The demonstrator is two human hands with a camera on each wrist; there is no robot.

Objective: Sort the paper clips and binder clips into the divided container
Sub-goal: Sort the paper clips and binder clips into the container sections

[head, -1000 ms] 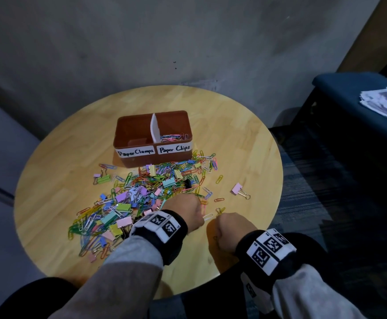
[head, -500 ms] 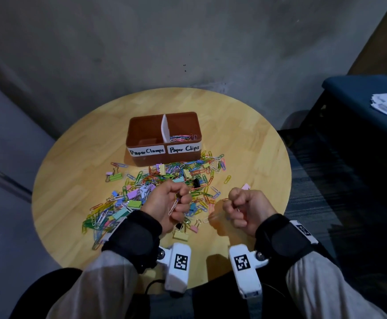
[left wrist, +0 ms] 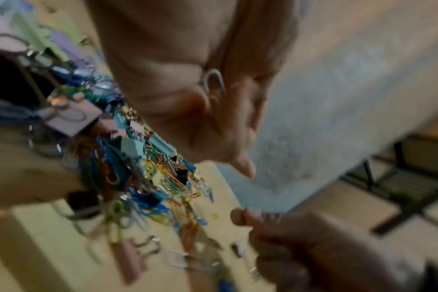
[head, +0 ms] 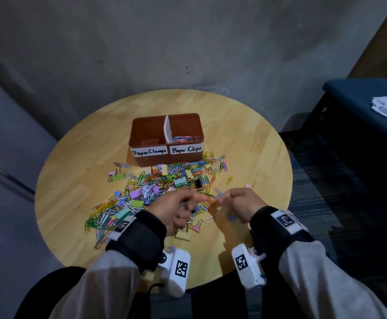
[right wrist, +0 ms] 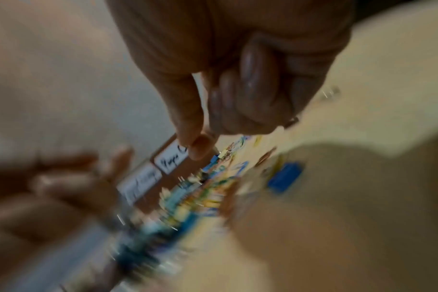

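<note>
Since half a second ago your hands have drawn together above the near edge of the pile of clips [head: 165, 187] on the worktop [head: 252, 143]. Your left hand [head: 176, 208] is curled round a paper clip [left wrist: 214, 83]. Your right hand [head: 238, 203] is curled; blur hides what it pinches. The divided container [head: 167, 143] sits beyond the pile.

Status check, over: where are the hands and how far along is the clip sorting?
Left hand grips a paper clip; right hand curled, contents unclear. Container: Paper Clips side started, mixed pile still on table. Nothing blocking.
</note>
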